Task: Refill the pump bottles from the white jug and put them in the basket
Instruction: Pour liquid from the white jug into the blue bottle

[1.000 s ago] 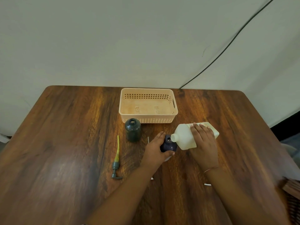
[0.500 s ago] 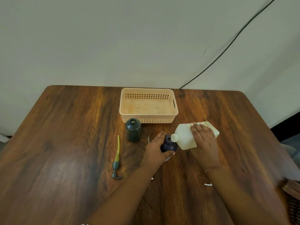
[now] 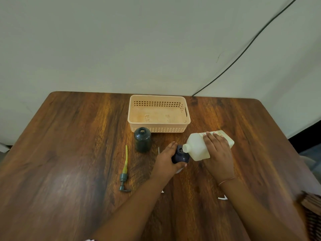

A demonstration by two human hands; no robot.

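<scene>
My right hand [image 3: 218, 152] grips the white jug [image 3: 198, 146], tipped on its side with its spout touching the open mouth of a dark blue bottle [image 3: 180, 156]. My left hand [image 3: 166, 160] wraps around that blue bottle and holds it upright on the table. A dark green bottle [image 3: 142, 140] stands open, without its pump, just left of them. Its pump head with a yellow tube [image 3: 125, 169] lies flat on the table further left. The peach basket [image 3: 159, 100] sits behind, with nothing inside.
The wooden table [image 3: 69, 153] meets a pale wall at its far edge. A black cable [image 3: 243, 53] runs down the wall to the table's back right. Small white bits [image 3: 222, 198] lie near my right forearm. A thin white stick [image 3: 158, 150] lies beside my left hand.
Almost nothing differs: the jug stays tipped at the blue bottle's mouth and both hands keep their hold.
</scene>
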